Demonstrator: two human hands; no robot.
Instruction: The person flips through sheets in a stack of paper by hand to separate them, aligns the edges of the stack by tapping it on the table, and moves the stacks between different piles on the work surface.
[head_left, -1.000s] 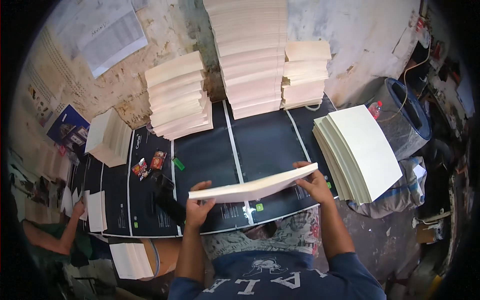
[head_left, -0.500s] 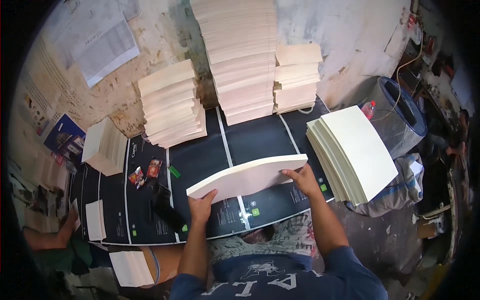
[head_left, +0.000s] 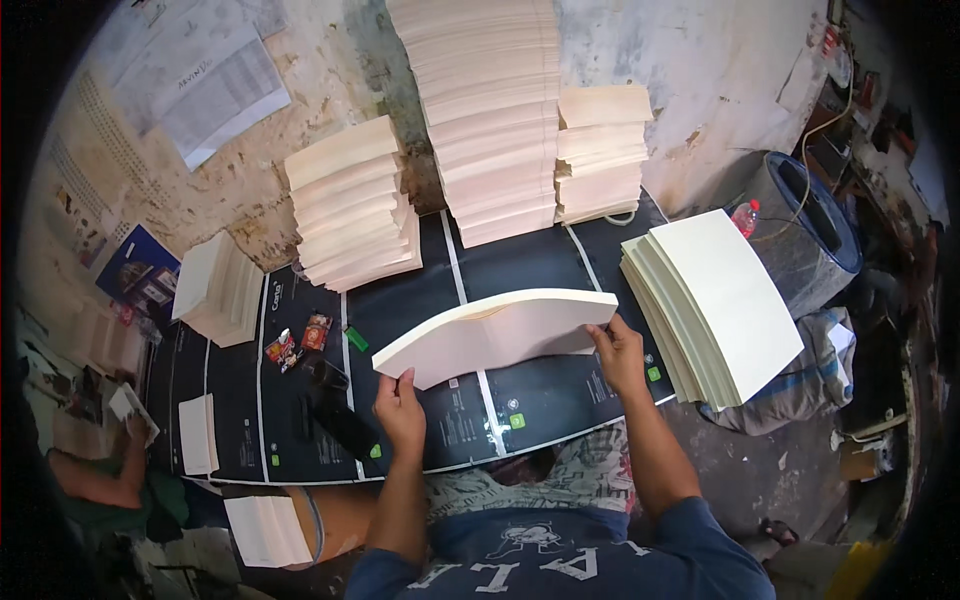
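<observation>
Both of my hands grip a thick stack of cream-white paper sheets (head_left: 500, 340) by its two ends, above the black table (head_left: 510, 270). Its upper edge arches up in the middle and the sheets bow there. At the left end my left hand (head_left: 402, 405) is closed, thumb on the near face and the other fingers partly hidden. The right end is pinched by my right hand (head_left: 618, 357), its thumb also on the near face. Just right of it stands a pile of larger cream sheets (head_left: 720, 300) in several offset bundles.
Tall paper stacks (head_left: 490, 130) line the wall. Small packets (head_left: 318, 332), a green lighter (head_left: 357, 338) and a dark object (head_left: 340, 420) lie left of my hands. A blue-rimmed drum (head_left: 815, 215) stands right. Another person's hand (head_left: 135, 430) holds paper at far left.
The paper stack has risen slightly at its right end and bows more in the middle. My right hand has shifted its grip up along that end. The other person's hand lifts its paper.
</observation>
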